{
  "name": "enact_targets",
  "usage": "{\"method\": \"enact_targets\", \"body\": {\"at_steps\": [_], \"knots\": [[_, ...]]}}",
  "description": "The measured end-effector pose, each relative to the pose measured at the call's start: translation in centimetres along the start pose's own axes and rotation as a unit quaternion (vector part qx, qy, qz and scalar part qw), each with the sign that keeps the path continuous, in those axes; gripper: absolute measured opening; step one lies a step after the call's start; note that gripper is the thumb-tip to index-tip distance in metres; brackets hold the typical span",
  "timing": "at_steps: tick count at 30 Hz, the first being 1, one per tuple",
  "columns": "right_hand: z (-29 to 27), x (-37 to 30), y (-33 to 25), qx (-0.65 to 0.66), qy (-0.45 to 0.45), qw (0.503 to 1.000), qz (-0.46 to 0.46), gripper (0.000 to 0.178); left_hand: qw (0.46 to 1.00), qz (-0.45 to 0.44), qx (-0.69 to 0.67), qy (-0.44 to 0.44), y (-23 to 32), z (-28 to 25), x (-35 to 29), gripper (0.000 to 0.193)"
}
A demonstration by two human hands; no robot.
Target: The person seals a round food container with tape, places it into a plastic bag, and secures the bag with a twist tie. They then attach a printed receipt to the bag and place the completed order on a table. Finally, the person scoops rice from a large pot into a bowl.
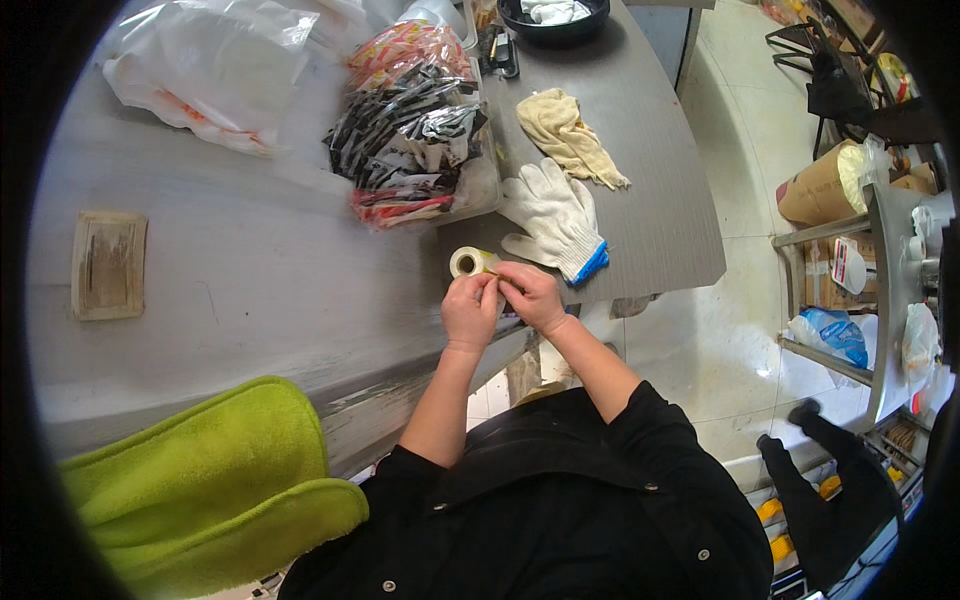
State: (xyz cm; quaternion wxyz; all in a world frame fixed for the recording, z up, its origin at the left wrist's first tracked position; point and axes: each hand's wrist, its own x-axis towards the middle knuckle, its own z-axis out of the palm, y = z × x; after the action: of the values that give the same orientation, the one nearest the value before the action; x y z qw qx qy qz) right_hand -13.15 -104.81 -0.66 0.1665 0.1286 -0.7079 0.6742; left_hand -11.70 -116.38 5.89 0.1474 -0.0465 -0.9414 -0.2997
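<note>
A small roll of pale yellow-white stickers or tape (pixel 483 260) stands at the table's front edge, the dark hole of its core showing. Just on the near side of it, my left hand (pixel 470 312) and my right hand (pixel 534 297) meet, thumbs and fingers pinched together. A narrow pale strip shows between them, apparently the roll's loose end; the fingertips hide most of it. Behind my right hand lies a white knitted glove (pixel 553 212) with a blue cuff. Farther back is a crumpled beige glove or cloth (pixel 566 132).
A clear plastic box (pixel 483 190) heaped with black, silver and red sachets stands behind the roll. Plastic bags (pixel 210 75) lie far left, a worn rectangular plate (pixel 109 265) nearer. A green towel (pixel 210 470) hangs lower left. To the right are a metal rack (pixel 880 300) and another person's legs (pixel 835 510).
</note>
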Motion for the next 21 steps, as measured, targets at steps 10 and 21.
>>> {"method": "enact_targets", "body": {"at_steps": [10,21], "knots": [[-0.5,0.6,0.0,-0.045,0.013,0.995,-0.091,0.016,0.992,-0.118,-0.02,-0.027,0.5,0.1,0.8,0.019],[-1.8,0.9,-0.7,-0.153,-0.006,0.958,-0.244,0.02,0.949,-0.29,-0.118,-0.033,-1.0,0.6,1.5,0.023]]}}
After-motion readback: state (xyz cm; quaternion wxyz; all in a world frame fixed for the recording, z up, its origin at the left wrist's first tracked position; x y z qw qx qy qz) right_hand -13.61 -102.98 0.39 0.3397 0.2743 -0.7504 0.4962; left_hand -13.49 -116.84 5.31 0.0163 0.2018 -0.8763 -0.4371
